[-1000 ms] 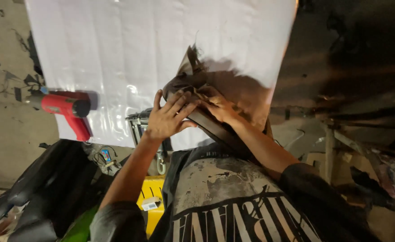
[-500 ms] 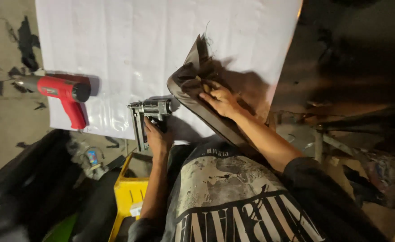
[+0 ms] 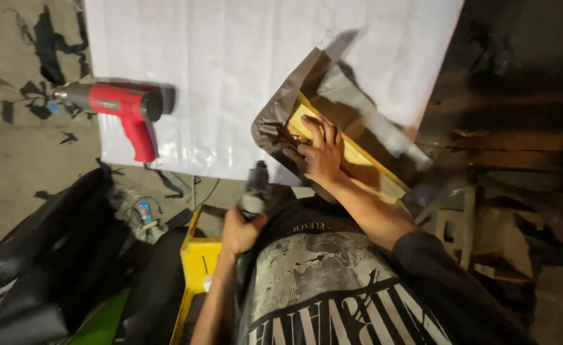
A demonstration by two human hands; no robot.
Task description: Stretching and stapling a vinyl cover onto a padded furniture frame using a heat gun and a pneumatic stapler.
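The person's right hand lies flat, fingers spread, pressing down on a yellow foam pad that rests inside a sheet of grey-brown covering material. That material is folded up around the pad's left and far edges, one corner standing in a point towards the far side. The hand grips nothing; its palm and fingers simply bear on the foam and on the turned-over edge of the covering at the pad's left end.

The left hand is nearer and to the left, closed around the handle of a dark, silver-topped power tool, which points upward and away, its tip close to the near-left edge of the covering. I cannot tell whether it touches.

Pad and covering lie on the right part of a large white sheet spread over the floor. On the sheet's left edge a red heat gun lies on its side, nozzle pointing left, well apart from both hands. Just below the left hand stands a yellow box, and black and green panels lie at the near left.
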